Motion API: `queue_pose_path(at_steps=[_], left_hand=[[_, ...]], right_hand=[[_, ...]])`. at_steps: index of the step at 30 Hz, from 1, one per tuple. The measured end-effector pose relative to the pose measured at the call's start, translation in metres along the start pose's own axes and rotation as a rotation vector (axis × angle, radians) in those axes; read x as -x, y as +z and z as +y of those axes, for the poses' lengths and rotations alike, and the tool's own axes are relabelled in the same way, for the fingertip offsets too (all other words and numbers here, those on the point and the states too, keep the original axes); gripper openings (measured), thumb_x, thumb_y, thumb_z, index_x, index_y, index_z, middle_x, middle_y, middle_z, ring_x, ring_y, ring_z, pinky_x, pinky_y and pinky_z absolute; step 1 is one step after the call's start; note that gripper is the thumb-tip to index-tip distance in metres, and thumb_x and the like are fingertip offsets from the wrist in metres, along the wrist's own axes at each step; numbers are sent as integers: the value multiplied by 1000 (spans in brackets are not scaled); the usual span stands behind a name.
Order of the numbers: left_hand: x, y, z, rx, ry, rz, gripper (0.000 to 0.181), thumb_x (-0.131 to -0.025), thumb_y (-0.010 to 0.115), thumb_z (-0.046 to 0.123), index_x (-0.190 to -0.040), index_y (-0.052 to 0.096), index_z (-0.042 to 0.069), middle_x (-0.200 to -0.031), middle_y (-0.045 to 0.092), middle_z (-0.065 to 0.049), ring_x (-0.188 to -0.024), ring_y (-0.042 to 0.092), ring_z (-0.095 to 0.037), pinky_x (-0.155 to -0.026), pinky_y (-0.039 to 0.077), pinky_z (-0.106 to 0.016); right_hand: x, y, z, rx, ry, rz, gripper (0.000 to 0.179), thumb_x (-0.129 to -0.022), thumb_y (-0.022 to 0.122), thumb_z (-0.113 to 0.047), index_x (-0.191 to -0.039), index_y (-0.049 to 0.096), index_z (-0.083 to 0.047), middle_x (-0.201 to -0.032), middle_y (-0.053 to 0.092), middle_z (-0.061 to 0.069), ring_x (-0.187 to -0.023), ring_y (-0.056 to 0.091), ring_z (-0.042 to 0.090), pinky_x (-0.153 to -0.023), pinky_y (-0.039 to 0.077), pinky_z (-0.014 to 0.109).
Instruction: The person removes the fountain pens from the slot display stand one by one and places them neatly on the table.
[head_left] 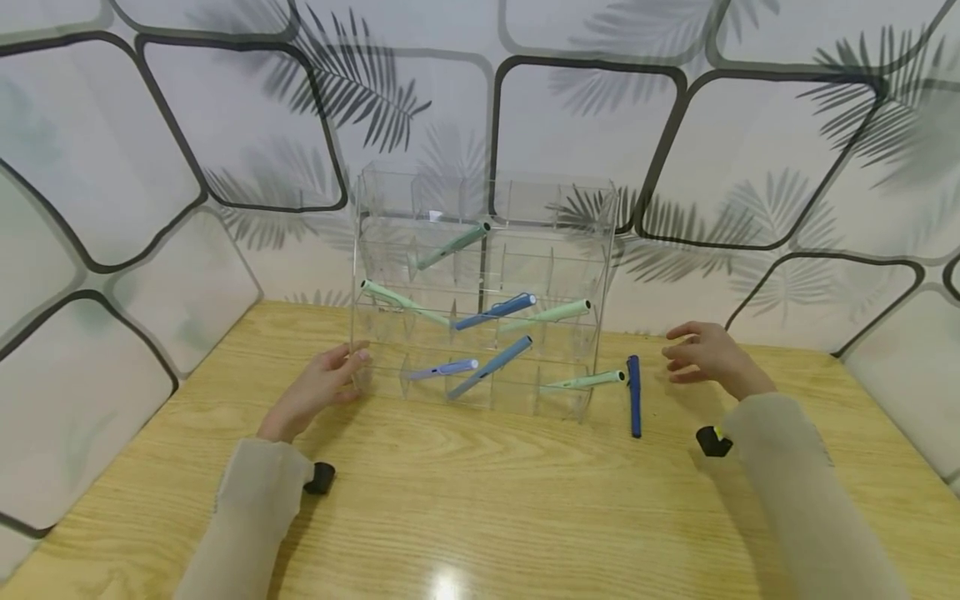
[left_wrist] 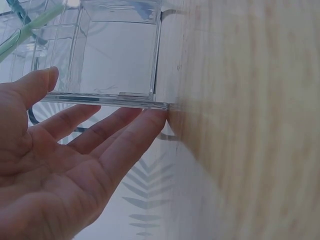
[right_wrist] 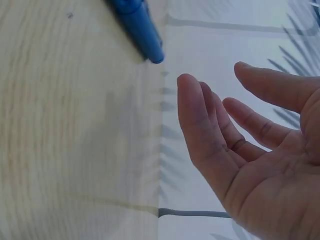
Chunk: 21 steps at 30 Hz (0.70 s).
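In the head view a clear acrylic rack (head_left: 480,237) stands upright, its compartments holding several capped pens at a slant. Among them are a teal pen (head_left: 453,245) high up, a blue pen (head_left: 495,311) in the middle and a lavender pen (head_left: 442,369) low down. My left hand (head_left: 318,385) touches the rack's left side near the bottom; its fingers lie fairly straight along the outer wall in the left wrist view. On the table right of the rack lies a dark blue pen (head_left: 635,396). Beside it my right hand (head_left: 708,360) hovers, fingers loosely bent, holding nothing.
The wooden table (head_left: 480,500) meets a pale wall (head_left: 585,125) patterned with dark lines and leaves close behind the rack. A light green pen (head_left: 585,381) sticks out near the rack's lower right corner. Side walls close in at left and right.
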<state>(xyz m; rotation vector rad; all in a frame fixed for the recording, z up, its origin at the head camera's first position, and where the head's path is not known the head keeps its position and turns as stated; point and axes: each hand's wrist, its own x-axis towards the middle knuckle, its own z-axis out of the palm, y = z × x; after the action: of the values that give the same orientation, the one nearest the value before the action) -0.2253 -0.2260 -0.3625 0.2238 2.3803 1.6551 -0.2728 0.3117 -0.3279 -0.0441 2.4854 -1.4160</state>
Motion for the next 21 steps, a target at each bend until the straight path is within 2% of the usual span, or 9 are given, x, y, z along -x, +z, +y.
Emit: queue_pose_path(at_steps=[3, 6, 10, 14, 21], left_hand=[[0, 0, 0, 3, -1, 1, 67, -112, 40, 37, -159, 19, -5, -162, 15, -33, -147, 19, -49, -110, 41, -55], [0, 0, 0, 7, -3, 1, 66, -112, 40, 37, -159, 19, -5, -162, 13, -33, -148, 17, -48, -111, 40, -55], [-1, 0, 0, 5, -1, 1, 67, -111, 40, 37, -159, 20, -5, -162, 13, -33, -148, 17, -48, -110, 40, -55], [-1, 0, 1, 5, 3, -1, 67, -111, 40, 38, -159, 20, -5, -162, 13, -33, -148, 17, -48, -110, 40, -54], [1, -1, 0, 21, -1, -4, 67, -112, 41, 36, -159, 19, -5, -163, 10, -32, -148, 16, -48, -110, 41, -55]], right_hand=[[4, -1, -4, -32, -22, -3, 58, -106, 54, -11, -149, 26, 17, -131, 49, 32, -99, 65, 22, -88, 61, 42], [8, 0, -10, -73, -46, -5, 62, -106, 57, -17, -150, 26, 14, -133, 50, 28, -101, 66, 17, -93, 59, 44], [13, 0, -21, -108, -88, 4, 64, -106, 58, -22, -151, 27, 12, -124, 57, 13, -100, 66, 11, -93, 59, 42], [16, -1, -32, -140, -137, 19, 59, -107, 55, -23, -149, 30, 10, -113, 62, 0, -99, 68, 11, -90, 60, 36], [25, 0, -50, -346, -216, 12, 39, -104, 61, -19, -136, 46, 0, -113, 64, 4, -97, 70, 18, -84, 62, 35]])
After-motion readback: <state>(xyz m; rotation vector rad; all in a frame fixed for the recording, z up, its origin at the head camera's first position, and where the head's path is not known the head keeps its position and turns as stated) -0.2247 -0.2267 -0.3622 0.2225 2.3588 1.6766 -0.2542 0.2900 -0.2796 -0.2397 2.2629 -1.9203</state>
